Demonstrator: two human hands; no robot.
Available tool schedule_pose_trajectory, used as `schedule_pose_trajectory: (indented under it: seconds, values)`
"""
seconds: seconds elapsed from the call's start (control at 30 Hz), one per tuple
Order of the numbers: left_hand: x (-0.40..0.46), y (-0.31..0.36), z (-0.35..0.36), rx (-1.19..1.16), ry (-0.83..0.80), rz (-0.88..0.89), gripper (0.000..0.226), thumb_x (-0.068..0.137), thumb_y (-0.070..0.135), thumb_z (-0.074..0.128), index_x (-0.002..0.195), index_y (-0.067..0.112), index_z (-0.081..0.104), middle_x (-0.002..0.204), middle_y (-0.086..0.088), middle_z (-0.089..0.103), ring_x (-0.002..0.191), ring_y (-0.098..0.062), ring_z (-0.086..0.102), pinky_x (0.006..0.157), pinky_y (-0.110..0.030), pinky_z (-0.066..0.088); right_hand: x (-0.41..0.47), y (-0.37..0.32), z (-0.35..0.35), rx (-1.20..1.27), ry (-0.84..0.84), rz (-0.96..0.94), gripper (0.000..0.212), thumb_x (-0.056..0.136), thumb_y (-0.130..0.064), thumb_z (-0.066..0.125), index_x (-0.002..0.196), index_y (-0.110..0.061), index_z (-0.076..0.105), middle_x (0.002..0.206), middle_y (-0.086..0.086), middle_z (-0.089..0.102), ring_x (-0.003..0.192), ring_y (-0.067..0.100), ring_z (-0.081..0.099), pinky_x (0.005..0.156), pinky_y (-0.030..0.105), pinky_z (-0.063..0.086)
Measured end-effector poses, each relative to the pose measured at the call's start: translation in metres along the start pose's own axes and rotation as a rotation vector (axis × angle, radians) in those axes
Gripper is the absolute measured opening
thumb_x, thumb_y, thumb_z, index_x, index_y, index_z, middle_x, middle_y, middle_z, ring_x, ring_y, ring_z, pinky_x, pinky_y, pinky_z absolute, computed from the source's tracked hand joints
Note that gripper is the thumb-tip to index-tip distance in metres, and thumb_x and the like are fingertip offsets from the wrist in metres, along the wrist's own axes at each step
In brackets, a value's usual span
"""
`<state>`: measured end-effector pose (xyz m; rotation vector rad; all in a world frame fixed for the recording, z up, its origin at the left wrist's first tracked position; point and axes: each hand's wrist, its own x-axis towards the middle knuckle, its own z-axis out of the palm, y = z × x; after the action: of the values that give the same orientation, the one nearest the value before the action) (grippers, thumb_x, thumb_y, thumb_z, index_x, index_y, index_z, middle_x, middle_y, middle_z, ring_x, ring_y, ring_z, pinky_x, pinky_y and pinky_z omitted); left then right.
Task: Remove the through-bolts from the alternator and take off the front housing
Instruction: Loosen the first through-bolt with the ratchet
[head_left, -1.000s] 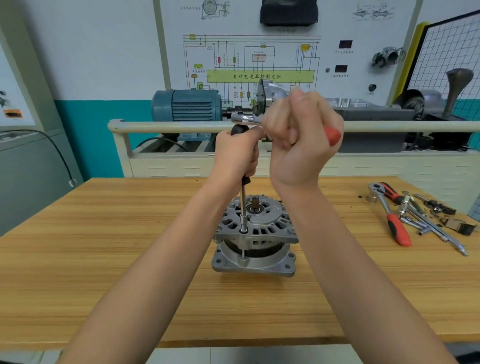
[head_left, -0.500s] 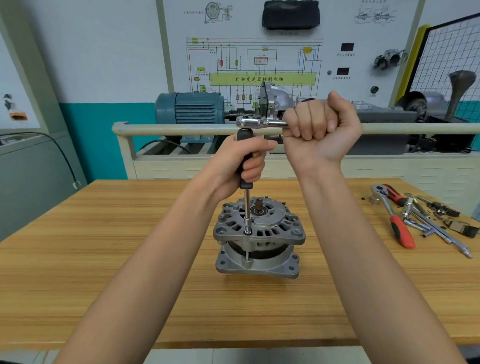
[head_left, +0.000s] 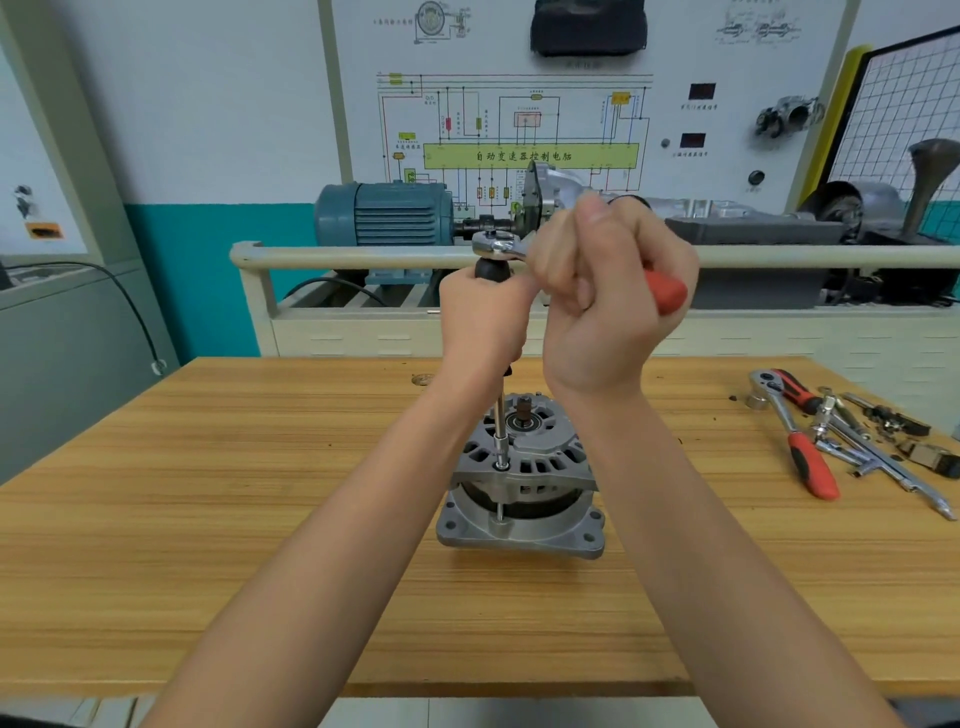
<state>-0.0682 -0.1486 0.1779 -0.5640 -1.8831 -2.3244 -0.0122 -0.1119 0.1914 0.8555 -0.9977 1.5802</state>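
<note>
Your left hand (head_left: 485, 317) grips the extension handle (head_left: 491, 270), right hand (head_left: 605, 291) clenches the ratchet (head_left: 501, 245), above the alternator (head_left: 522, 480).

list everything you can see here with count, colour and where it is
alternator: 1, grey metal, upright on the table centre
socket driver: 1, steel shaft with black grip, standing on a bolt at the alternator's top left
ratchet: 1, chrome head with red handle, on top of the driver
table: 1, light wood, foreground
spare ratchet: 1, chrome and red, on the table at right
loose tools: several, count unclear, steel and dark, table far right
electric motor: 1, blue-grey, on the bench behind
wiring diagram board: 1, white with a green strip, back wall
left hand: 1, grips the driver's black grip
right hand: 1, grips the ratchet's red handle
</note>
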Motion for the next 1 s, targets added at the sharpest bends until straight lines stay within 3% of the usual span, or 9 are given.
schedule_pose_trajectory:
  seconds: [0.1, 0.2, 0.33, 0.43, 0.53, 0.63, 0.83, 0.93, 1.0]
  values:
    - [-0.001, -0.001, -0.003, -0.034, -0.064, -0.013, 0.041, 0.081, -0.002, 0.056, 0.057, 0.018, 0.029, 0.049, 0.001, 0.024, 0.039, -0.013, 0.018, 0.040, -0.017, 0.018, 0.008, -0.003, -0.008, 0.171, 0.019, 0.107, 0.048, 0.081, 0.000, 0.041, 0.038, -0.022, 0.042, 0.036, -0.006, 0.030, 0.035, 0.009, 0.024, 0.047, 0.025, 0.018]
    - [-0.002, 0.002, -0.011, -0.018, -0.206, -0.011, 0.042, 0.081, -0.004, 0.058, 0.055, 0.017, 0.033, 0.042, 0.003, 0.027, 0.036, -0.013, 0.022, 0.039, -0.018, 0.021, 0.020, -0.005, -0.023, 0.380, 0.091, 0.270, 0.054, 0.083, -0.006, 0.038, 0.033, -0.023, 0.031, 0.031, -0.007, 0.026, 0.035, 0.011, 0.015, 0.042, 0.022, 0.020]
    - [-0.001, 0.008, -0.023, -0.063, -0.502, -0.043, 0.038, 0.085, 0.000, 0.058, 0.054, 0.012, 0.040, 0.041, 0.000, 0.034, 0.036, -0.015, 0.028, 0.040, -0.022, 0.025, 0.031, -0.003, -0.040, 0.690, 0.272, 0.495, 0.049, 0.080, -0.012, 0.039, 0.032, -0.016, 0.031, 0.030, -0.003, 0.022, 0.038, 0.013, 0.008, 0.038, 0.020, 0.018]
    - [0.000, 0.009, -0.022, -0.080, -0.620, -0.079, 0.043, 0.089, 0.002, 0.054, 0.053, 0.013, 0.034, 0.038, 0.003, 0.028, 0.032, -0.011, 0.023, 0.037, -0.019, 0.020, 0.033, 0.000, -0.046, 0.779, 0.343, 0.517, 0.048, 0.079, -0.012, 0.041, 0.032, -0.015, 0.031, 0.030, -0.003, 0.022, 0.038, 0.012, 0.008, 0.039, 0.019, 0.016]
    - [0.001, 0.006, -0.018, -0.079, -0.571, -0.108, 0.052, 0.090, 0.002, 0.053, 0.046, 0.018, 0.030, 0.036, 0.005, 0.024, 0.028, -0.009, 0.018, 0.035, -0.016, 0.016, 0.029, -0.002, -0.043, 0.696, 0.320, 0.458, 0.048, 0.080, -0.012, 0.041, 0.033, -0.016, 0.032, 0.031, -0.003, 0.023, 0.033, 0.011, 0.015, 0.037, 0.021, 0.019]
    - [0.003, 0.005, -0.011, -0.039, -0.420, -0.112, 0.053, 0.086, 0.000, 0.054, 0.045, 0.022, 0.029, 0.036, 0.006, 0.023, 0.030, -0.010, 0.016, 0.037, -0.016, 0.015, 0.023, -0.006, -0.035, 0.523, 0.245, 0.360, 0.051, 0.083, -0.009, 0.037, 0.033, -0.018, 0.033, 0.032, -0.004, 0.024, 0.035, 0.013, 0.015, 0.039, 0.023, 0.022]
    - [-0.002, 0.004, 0.006, 0.067, -0.112, -0.065, 0.035, 0.083, 0.002, 0.054, 0.058, 0.017, 0.034, 0.046, 0.004, 0.031, 0.042, -0.011, 0.024, 0.037, -0.015, 0.020, -0.003, -0.003, -0.006, -0.105, 0.048, -0.054, 0.042, 0.082, -0.005, 0.050, 0.045, -0.019, 0.035, 0.043, -0.006, 0.031, 0.041, 0.012, 0.026, 0.048, 0.027, 0.022]
    - [-0.001, 0.002, 0.004, 0.076, -0.048, -0.032, 0.033, 0.083, 0.002, 0.054, 0.060, 0.017, 0.035, 0.052, 0.001, 0.032, 0.050, -0.015, 0.026, 0.038, -0.017, 0.021, -0.005, -0.002, -0.001, -0.104, 0.012, -0.051, 0.042, 0.080, -0.010, 0.051, 0.045, -0.021, 0.031, 0.044, -0.007, 0.033, 0.040, 0.011, 0.027, 0.049, 0.025, 0.022]
    - [0.000, 0.002, 0.001, 0.031, -0.112, -0.059, 0.037, 0.080, 0.000, 0.056, 0.059, 0.018, 0.032, 0.044, 0.005, 0.029, 0.043, -0.014, 0.022, 0.038, -0.016, 0.019, 0.001, -0.003, -0.006, 0.012, 0.029, 0.005, 0.044, 0.079, -0.004, 0.050, 0.043, -0.023, 0.036, 0.040, -0.005, 0.030, 0.039, 0.010, 0.025, 0.049, 0.026, 0.020]
